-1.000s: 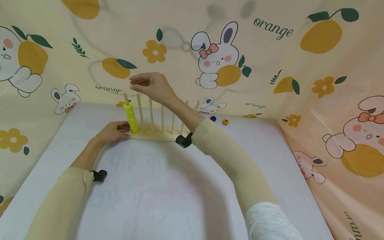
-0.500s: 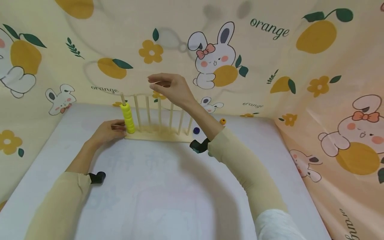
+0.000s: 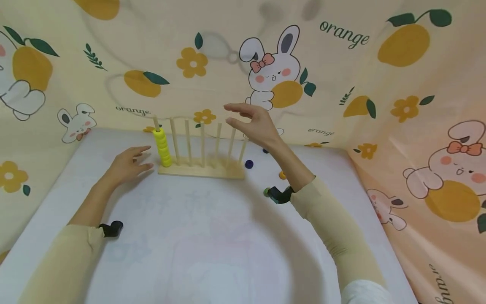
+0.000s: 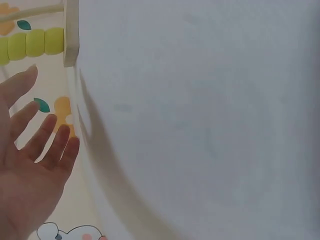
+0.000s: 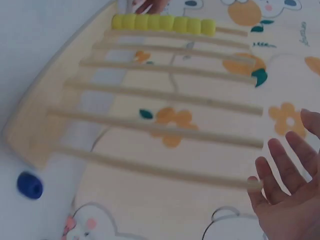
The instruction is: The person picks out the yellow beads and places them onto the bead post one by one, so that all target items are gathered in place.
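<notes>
A wooden rack [image 3: 201, 170] with a row of upright pegs stands at the back of the table. Its leftmost peg carries a stack of yellow beads [image 3: 162, 147], and the peg's tip shows above them. The other pegs [image 5: 170, 95] are bare. My left hand [image 3: 127, 164] is just left of the stack, apart from it, fingers spread and holding nothing; the left wrist view shows its palm [image 4: 30, 185]. Above the rack's right end my right hand [image 3: 260, 126] hovers with thumb and fingers parted and nothing between them.
Right of the rack lie a blue bead [image 3: 249, 164] and a dark blue bead [image 3: 265, 150]. An orange bead [image 3: 282, 175] and a green bead [image 3: 267, 192] are partly hidden by my right arm and its wrist camera. A patterned cloth [image 3: 212, 93] rises behind the table.
My right hand has moved right, from above the yellow stack to the rack's right end. My left hand has let go of the rack's left end and drawn back leftward, fingers spreading.
</notes>
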`<state>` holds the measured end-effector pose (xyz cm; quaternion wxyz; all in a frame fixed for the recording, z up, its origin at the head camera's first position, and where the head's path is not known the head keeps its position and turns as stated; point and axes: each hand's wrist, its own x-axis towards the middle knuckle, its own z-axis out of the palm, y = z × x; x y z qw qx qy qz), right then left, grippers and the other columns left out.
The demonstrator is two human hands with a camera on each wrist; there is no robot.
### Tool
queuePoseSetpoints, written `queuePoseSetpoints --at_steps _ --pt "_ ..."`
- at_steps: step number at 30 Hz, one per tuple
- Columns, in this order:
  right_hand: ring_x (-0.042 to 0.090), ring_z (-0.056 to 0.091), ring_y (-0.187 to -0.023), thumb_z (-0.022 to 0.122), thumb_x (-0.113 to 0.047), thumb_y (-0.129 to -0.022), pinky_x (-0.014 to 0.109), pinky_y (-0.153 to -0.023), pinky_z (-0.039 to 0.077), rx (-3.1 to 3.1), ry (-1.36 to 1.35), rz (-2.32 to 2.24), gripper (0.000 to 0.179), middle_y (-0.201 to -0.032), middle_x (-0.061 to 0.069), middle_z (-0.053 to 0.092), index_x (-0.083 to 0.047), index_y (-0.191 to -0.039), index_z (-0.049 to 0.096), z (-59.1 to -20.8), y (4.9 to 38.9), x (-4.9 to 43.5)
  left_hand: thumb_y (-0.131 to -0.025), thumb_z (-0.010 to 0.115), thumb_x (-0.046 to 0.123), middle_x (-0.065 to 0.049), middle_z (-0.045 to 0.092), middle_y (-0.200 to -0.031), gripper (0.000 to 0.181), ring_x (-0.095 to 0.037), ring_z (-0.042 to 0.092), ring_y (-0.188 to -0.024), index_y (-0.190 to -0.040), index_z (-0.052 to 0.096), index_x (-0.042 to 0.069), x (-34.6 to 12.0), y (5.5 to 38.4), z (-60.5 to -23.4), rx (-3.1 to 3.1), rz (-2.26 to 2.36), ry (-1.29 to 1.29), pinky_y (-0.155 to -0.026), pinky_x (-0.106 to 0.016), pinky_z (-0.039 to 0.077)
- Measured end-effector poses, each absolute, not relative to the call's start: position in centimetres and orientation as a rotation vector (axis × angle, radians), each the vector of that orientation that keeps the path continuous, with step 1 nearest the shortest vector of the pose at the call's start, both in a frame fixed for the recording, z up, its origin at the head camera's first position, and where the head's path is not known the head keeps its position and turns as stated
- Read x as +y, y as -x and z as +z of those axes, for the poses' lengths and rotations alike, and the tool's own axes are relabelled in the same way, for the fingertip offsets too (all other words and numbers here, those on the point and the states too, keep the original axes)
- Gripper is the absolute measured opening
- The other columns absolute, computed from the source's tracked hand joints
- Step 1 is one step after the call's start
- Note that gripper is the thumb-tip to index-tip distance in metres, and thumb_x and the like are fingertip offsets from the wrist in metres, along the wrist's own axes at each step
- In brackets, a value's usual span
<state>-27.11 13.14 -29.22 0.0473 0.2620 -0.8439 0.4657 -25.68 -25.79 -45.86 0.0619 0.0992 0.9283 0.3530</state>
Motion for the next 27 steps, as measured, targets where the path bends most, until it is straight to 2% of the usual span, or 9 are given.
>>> queuePoseSetpoints --at_steps 7,11,16,20,27 --pt "0.021 0.047 -0.135 0.07 -0.016 -0.093 0.039 -0.115 0.037 -2.674 -0.666 1.365 0.041 -0.136 0.007 0.061 -0.008 -0.133 0.063 -30.7 26.4 15.8 -0.09 0.074 0.032 -0.037 0.027 -0.151 0.081 -0.057 0.023 -0.138 -0.152 0.033 0.0 -26.4 25.1 -46.0 2.81 0.931 -0.366 -0.111 -0.071 0.021" --pt "0.02 0.046 -0.136 0.071 -0.017 -0.093 0.04 -0.115 0.035 -2.697 -0.643 1.344 0.044 -0.139 0.005 0.06 -0.01 -0.135 0.062 -31.7 25.8 17.2 -0.089 0.076 0.036 -0.038 0.028 -0.15 0.084 -0.058 0.024 -0.137 -0.151 0.034 -0.002 -26.4 24.4 -46.5 2.836 0.874 -0.407 -0.11 -0.071 0.022" --pt "0.012 0.04 -0.14 0.072 -0.029 -0.093 0.044 -0.117 0.033 -2.726 -0.597 1.334 0.052 -0.145 -0.008 0.053 -0.024 -0.142 0.056 -32.5 24.9 19.1 -0.087 0.077 0.038 -0.039 0.03 -0.149 0.084 -0.06 0.027 -0.134 -0.148 0.038 -0.005 -26.5 23.6 -46.7 2.939 0.777 -0.461 -0.109 -0.072 0.023" --pt "0.009 0.037 -0.141 0.071 -0.037 -0.092 0.045 -0.117 0.031 -2.725 -0.573 1.301 0.059 -0.147 -0.013 0.05 -0.03 -0.147 0.05 -32.8 24.1 20.6 -0.087 0.075 0.041 -0.039 0.028 -0.15 0.086 -0.061 0.022 -0.136 -0.148 0.037 -0.006 -26.7 22.9 -46.8 2.989 0.691 -0.455 -0.11 -0.073 0.019" --pt "0.018 0.032 -0.145 0.07 -0.041 -0.092 0.056 -0.118 0.027 -2.818 -0.492 1.107 0.061 -0.153 -0.01 0.043 -0.035 -0.148 0.047 -34.3 22.3 23.6 -0.088 0.072 0.048 -0.039 0.024 -0.151 0.092 -0.063 0.017 -0.136 -0.15 0.031 -0.005 -27.4 22.0 -46.9 2.991 0.607 -0.433 -0.109 -0.075 0.016"
